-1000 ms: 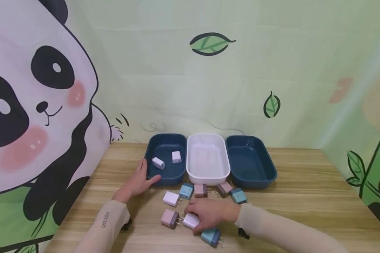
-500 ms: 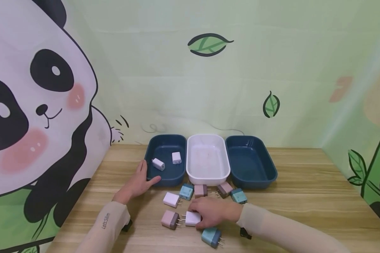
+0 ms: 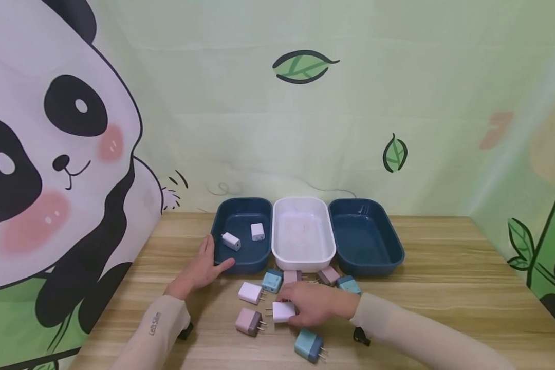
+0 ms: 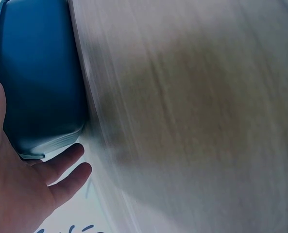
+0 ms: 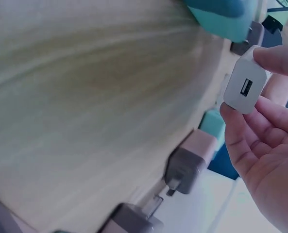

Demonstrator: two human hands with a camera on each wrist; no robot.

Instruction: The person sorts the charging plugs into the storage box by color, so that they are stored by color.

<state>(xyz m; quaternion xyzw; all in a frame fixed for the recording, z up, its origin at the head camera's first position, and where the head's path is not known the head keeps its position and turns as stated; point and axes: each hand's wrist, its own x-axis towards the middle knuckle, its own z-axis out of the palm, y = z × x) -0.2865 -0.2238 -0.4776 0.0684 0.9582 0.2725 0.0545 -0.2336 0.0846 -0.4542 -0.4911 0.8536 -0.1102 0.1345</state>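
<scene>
Between thumb and fingertips, my right hand (image 3: 313, 304) pinches a white USB wall charger (image 3: 283, 312), its prongs pointing left. In the right wrist view the USB port of this white charger (image 5: 245, 87) faces the camera, and the fingers hold it by its edges. My left hand (image 3: 202, 268) rests against the near left corner of the left dark blue tray (image 3: 244, 266). Its thumb lies along the front rim, and its fingers extend straight along the outer side. In the left wrist view the fingers (image 4: 66, 177) are spread beside the blue tray (image 4: 42, 73).
Two white chargers (image 3: 257, 232) lie inside the left tray. A white tray (image 3: 303, 266) and another dark blue tray (image 3: 371, 268) stand alongside. Around the right hand lie a white charger (image 3: 251, 292), pink chargers (image 3: 248, 321) and teal chargers (image 3: 308, 345) on the wooden table (image 3: 444, 308).
My right hand has turned the white charger so its prongs face left, and has moved up slightly with it. The left hand stays at the tray corner.
</scene>
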